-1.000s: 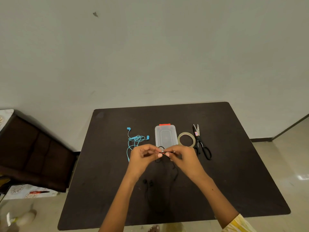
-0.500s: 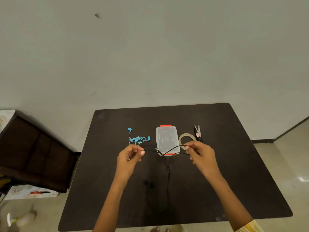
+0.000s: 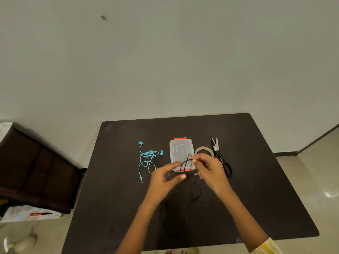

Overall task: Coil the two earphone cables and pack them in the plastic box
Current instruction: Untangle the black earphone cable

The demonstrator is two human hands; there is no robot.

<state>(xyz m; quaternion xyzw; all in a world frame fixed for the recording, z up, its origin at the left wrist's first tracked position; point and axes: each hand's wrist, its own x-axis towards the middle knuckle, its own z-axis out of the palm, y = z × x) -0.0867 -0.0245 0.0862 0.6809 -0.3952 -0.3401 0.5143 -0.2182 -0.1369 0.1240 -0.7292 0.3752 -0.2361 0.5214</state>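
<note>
A black earphone cable loops at frame centre, pinched between the left hand and right hand over the closed plastic box, the blue earphones lying left on the desk.

Over a dark table, the left hand and right hand pinch a looped black earphone cable in front of the clear plastic box. A blue earphone cable lies tangled left of the box. A tape roll and scissors lie to its right.
</note>
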